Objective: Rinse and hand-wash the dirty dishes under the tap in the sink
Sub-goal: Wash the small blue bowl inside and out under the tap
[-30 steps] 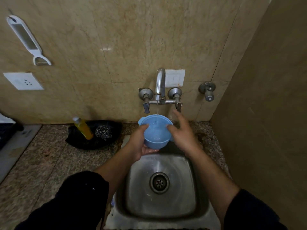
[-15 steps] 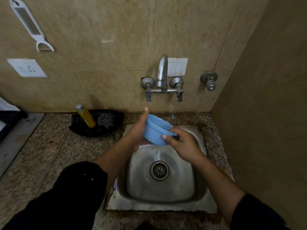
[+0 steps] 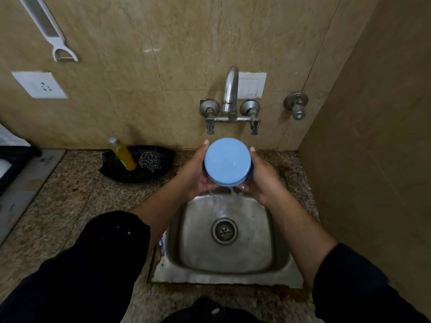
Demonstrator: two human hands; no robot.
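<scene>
Gripping the upturned bowl [image 3: 227, 160] on both sides, left hand [image 3: 194, 174] and right hand [image 3: 262, 178] spill water into the sink [image 3: 275, 259].

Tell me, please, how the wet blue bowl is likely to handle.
The blue bowl looks like plastic, so probably light and stiff. Water pours off its rim, so it may slip between the left hand and right hand.

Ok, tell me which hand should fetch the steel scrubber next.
Left. The steel scrubber lies left of the sink, nearest the left hand; the right hand would likely have to cross the blue bowl.
</scene>
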